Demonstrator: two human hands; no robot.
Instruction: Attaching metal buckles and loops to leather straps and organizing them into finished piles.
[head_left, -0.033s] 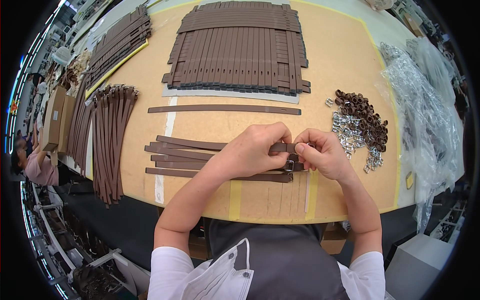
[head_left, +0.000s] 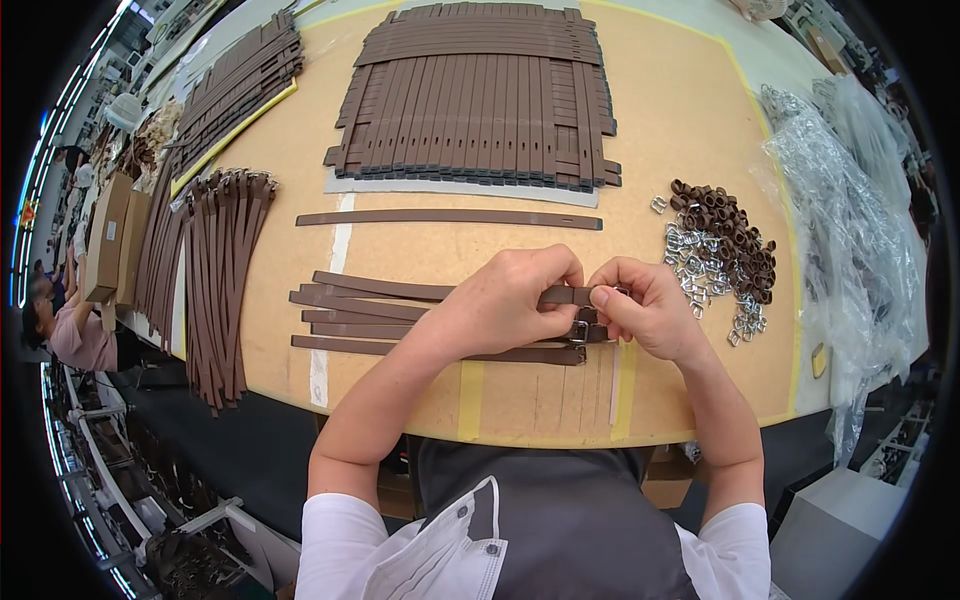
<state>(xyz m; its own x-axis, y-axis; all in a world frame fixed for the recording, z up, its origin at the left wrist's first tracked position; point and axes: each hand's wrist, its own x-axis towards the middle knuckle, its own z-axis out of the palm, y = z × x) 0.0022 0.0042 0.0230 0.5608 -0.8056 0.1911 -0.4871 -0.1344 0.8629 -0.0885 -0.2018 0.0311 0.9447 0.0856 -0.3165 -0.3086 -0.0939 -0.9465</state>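
Both my hands work at the right end of a brown strap point(head_left: 565, 295). My left hand point(head_left: 510, 305) is closed on the strap a little short of its end. The thumb and fingers of my right hand point(head_left: 645, 308) pinch the end itself; a bit of metal shows by the fingertips, mostly hidden. Several more brown straps point(head_left: 345, 330) lie side by side beneath my left hand and forearm. Silver buckles point(head_left: 580, 332) show at the right ends of the nearer ones. Farther back, one single strap point(head_left: 450, 218) lies crosswise by itself.
A large stack of brown straps point(head_left: 460, 105) lies at the back. Buckled straps point(head_left: 215, 280) hang over the left edge. On the right are brown loops point(head_left: 720, 225), loose silver buckles point(head_left: 690, 260) and clear plastic wrap point(head_left: 850, 220). A person point(head_left: 85, 325) is beyond the cardboard box point(head_left: 108, 240).
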